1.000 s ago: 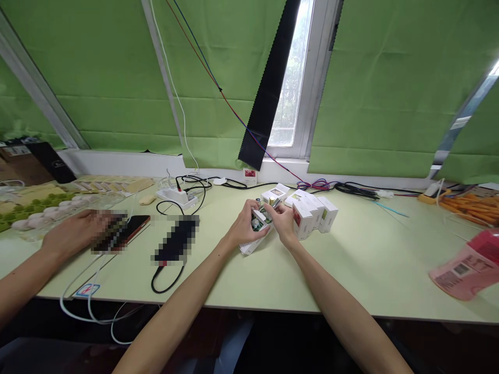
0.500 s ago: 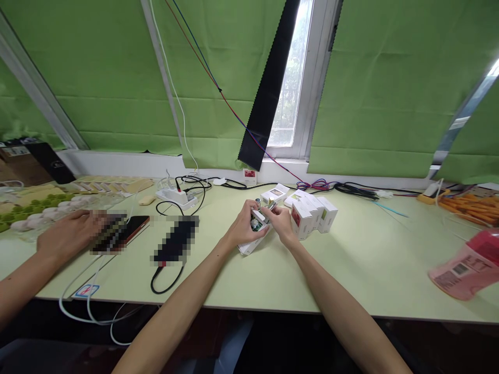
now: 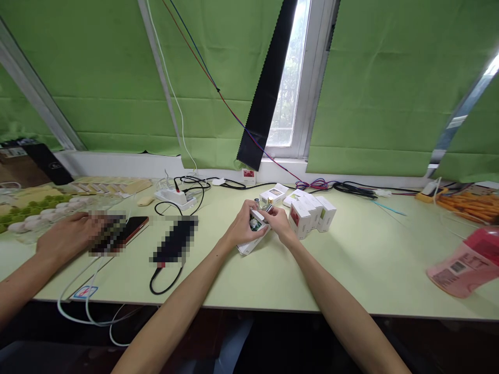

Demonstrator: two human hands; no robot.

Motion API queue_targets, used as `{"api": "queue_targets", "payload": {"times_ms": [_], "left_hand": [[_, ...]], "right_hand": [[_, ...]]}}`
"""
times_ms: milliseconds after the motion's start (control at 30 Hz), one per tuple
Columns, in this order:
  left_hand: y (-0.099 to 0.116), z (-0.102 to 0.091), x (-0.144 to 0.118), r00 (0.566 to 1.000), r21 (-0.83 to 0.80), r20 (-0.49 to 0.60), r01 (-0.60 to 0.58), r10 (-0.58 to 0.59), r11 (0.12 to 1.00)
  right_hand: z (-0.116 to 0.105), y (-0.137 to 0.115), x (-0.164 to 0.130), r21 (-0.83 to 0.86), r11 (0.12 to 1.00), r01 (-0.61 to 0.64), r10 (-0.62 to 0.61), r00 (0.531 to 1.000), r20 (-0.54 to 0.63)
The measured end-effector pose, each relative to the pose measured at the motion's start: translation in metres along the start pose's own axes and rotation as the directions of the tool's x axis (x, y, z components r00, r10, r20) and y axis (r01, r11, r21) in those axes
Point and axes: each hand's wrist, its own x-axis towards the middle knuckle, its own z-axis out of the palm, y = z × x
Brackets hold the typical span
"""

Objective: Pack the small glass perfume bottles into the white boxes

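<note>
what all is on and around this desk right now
open box: 1, white, desk middle, in both hands
small boxes: about five, white, just right of the hands
power strip: 1, white, back left
cables: several, black, along the back edge
bottle: 1, pink, lying far right
curtains: green, over the windows
desk: 1, pale green
other person's hand: 1, far left
left hand: holds the open box
right hand: at the open box top
</note>
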Motion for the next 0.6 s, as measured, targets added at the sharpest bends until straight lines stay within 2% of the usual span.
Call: {"api": "queue_targets", "payload": {"times_ms": [333,600], "left_hand": [[0.0000,0.0000,-0.0005,1.000,-0.008,0.015,0.021,-0.020,1.000],[-0.0013,0.0005,-0.0006,1.000,-0.004,0.003,0.014,-0.014,1.000]], "right_hand": [[0.0017,-0.0010,-0.0016,0.027,0.999,-0.036,0.035,0.999,0.038],[0.0018,-0.0001,-0.0009,-0.030,0.999,0.024,-0.022,0.998,0.060]]}}
